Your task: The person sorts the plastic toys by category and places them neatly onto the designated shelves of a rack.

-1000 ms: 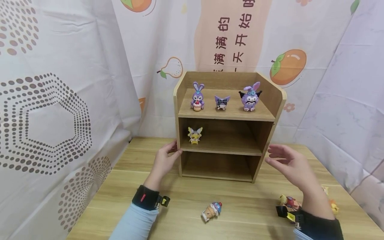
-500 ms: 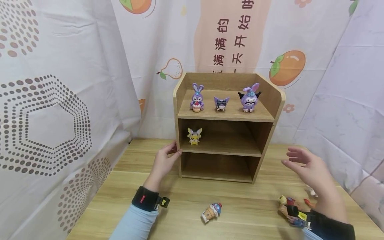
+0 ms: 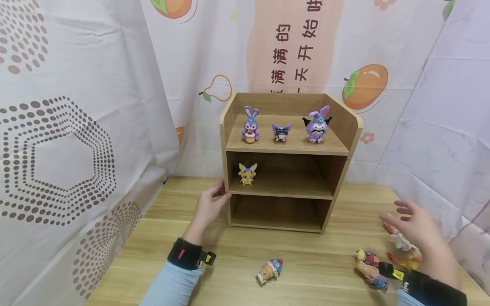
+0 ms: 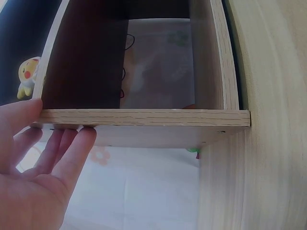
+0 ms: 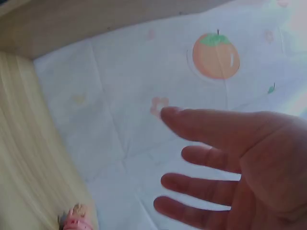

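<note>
- The left hand grips the left side panel of the shelf, thumb at the front edge and fingers against the outer face.
- The right hand holds nothing; its thumb and fingers stand apart, loosely bent, over the right part of the table.
- Near the right hand lie a pink toy, a white toy and an orange toy, partly hidden by the hand and arm.
- Just left of the right wristband lie a red-and-yellow toy and a brown-and-blue toy, close together.
- The shelf stands upright on the table, well apart from the right hand.
- On its top level, a rabbit with a cake stands at left, a small purple toy in the middle and a black-eared rabbit at right.
- A yellow toy stands at the left of the middle level, near the left hand.
- A cone toy lies on its side on the table in front of the shelf.
- Behind hangs a fruit-print curtain.
</note>
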Demonstrator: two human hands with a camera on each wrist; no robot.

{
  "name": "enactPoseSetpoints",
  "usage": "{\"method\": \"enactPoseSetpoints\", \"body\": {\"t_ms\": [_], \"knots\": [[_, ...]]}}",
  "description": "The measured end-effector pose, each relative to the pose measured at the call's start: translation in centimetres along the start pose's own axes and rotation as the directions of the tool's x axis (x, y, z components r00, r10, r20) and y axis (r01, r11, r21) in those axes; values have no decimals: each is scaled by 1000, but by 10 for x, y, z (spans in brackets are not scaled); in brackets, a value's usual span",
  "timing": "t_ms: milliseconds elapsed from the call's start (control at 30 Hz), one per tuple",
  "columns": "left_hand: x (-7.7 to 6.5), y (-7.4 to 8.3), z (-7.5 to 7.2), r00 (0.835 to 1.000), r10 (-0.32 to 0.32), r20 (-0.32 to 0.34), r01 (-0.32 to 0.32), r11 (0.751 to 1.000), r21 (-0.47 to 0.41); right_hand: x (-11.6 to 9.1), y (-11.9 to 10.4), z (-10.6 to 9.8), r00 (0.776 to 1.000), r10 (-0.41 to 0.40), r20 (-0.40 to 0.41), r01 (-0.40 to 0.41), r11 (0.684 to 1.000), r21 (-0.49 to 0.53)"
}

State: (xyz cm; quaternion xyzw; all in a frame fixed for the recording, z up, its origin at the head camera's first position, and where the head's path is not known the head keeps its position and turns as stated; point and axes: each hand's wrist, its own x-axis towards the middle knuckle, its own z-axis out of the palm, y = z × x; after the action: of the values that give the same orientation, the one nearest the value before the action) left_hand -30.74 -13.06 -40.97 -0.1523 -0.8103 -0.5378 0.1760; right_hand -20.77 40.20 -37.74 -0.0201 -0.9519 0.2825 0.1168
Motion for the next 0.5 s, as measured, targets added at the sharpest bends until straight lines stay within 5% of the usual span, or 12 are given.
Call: {"method": "enactPoseSetpoints", "body": {"t_ms": [500], "knots": [[1, -1, -1, 1000, -19, 5, 19, 1000, 3, 1, 51, -14, 955, 183, 234, -158, 980, -124]]}}
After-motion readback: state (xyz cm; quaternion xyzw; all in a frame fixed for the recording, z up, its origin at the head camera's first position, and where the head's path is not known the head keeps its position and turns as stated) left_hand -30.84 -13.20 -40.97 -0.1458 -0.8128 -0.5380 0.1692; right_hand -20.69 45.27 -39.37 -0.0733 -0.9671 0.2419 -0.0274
